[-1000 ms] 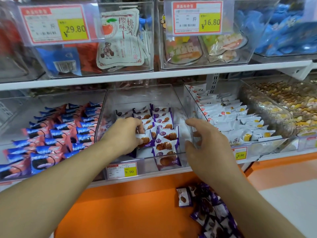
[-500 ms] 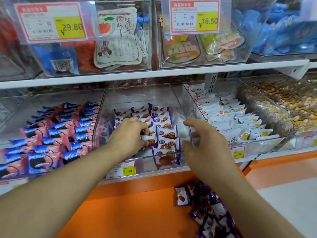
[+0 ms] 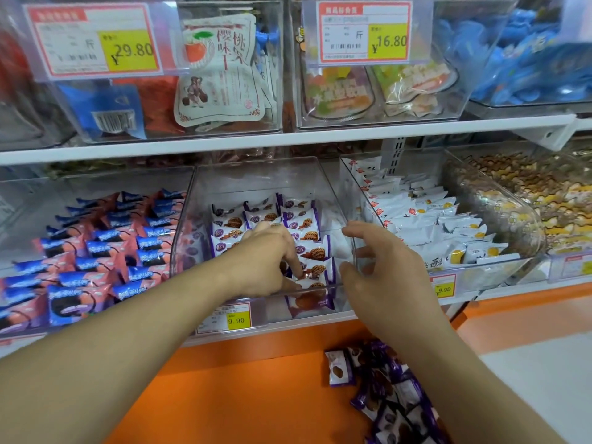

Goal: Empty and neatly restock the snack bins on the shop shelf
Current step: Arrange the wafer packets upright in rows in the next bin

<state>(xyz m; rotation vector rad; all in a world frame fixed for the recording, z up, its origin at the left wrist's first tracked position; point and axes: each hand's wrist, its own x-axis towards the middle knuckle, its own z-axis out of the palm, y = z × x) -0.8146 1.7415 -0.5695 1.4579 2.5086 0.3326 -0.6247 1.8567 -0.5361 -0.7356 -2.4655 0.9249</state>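
A loose heap of purple snack packets [image 3: 389,398] lies at the bottom edge, partly cut off by the frame and hidden behind the right forearm. Above it, the clear middle bin [image 3: 256,187] holds two rows of purple waffle packets [image 3: 301,225], with bare floor along its right wall. The left hand [image 3: 266,261] reaches over the front lip, fingertips pressing a front packet; grip unclear. The right hand [image 3: 384,270] hovers at the bin's right wall, fingers spread, holding nothing.
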